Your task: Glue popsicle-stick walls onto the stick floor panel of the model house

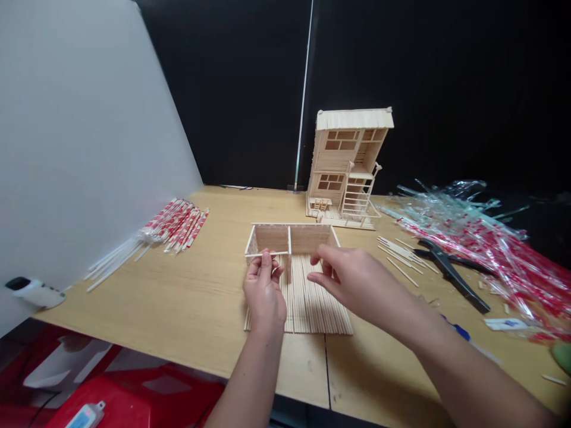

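Observation:
A partly walled model of pale wooden sticks (307, 303) lies on the table, with a slatted floor, low walls at the back and left, and a divider. My left hand (266, 288) is at its left front, fingers pinched on a thin stick (279, 254) that lies level near the top of the walls. Over the right part of the floor hangs my right hand (343, 273), thumb and forefinger apart, nothing visible between them. Behind stands a two-storey stick house (348, 160) with a roof and a ladder.
Red-wrapped chopsticks (178, 226) and white sticks (113, 261) lie at the left, near a white bottle (38, 293). Loose sticks (401, 252), a black-handled cutter (455, 276) and a heap of plastic wrappers (482, 238) are on the right. A red stool (151, 395) stands below the table edge.

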Available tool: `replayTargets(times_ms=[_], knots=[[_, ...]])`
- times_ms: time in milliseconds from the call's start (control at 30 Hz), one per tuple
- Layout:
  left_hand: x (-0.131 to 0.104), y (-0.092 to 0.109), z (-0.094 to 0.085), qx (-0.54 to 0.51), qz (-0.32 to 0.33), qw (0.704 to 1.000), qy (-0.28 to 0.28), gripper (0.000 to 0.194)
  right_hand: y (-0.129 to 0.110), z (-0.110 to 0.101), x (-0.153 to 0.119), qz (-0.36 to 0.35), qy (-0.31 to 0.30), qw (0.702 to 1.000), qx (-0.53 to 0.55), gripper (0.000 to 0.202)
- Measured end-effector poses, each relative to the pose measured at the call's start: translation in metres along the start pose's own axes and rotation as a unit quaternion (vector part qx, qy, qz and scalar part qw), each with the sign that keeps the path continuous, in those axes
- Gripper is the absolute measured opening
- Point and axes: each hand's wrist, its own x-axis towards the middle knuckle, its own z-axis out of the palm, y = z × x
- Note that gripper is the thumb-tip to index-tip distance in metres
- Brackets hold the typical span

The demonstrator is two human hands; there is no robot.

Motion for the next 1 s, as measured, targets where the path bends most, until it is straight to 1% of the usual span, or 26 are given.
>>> replayTargets(times_ms=[67, 167, 267, 367, 500, 733, 1000], knots=[[0.0, 0.0, -0.001, -0.002, -0.002, 1.0, -0.003, 0.032, 0.001, 0.008, 0.01, -0.019, 0.017, 0.999, 0.026, 0.021], [-0.001, 0.0, -0.002, -0.002, 0.0, 1.0, -0.007, 0.032, 0.002, 0.023, 0.023, -0.044, 0.019, 0.997, 0.06, 0.039], [-0.001, -0.001, -0.002, 0.004, 0.002, 1.0, -0.009, 0.032, 0.003, 0.037, 0.031, -0.063, 0.023, 0.994, 0.087, 0.047], [-0.001, -0.003, -0.003, 0.008, 0.006, 1.0, -0.013, 0.032, 0.004, 0.045, 0.034, -0.07, 0.032, 0.992, 0.103, 0.043], [-0.001, -0.004, -0.003, 0.007, 0.01, 1.0, -0.013, 0.033, 0.005, 0.046, 0.035, -0.066, 0.03, 0.991, 0.111, 0.036], [-0.001, -0.005, -0.003, 0.002, 0.007, 1.0, -0.02, 0.033, 0.006, 0.048, 0.035, -0.077, 0.041, 0.989, 0.122, 0.035], [-0.002, -0.005, 0.0, 0.0, 0.005, 1.0, -0.02, 0.031, 0.009, 0.049, 0.034, -0.075, 0.04, 0.989, 0.119, 0.038]])
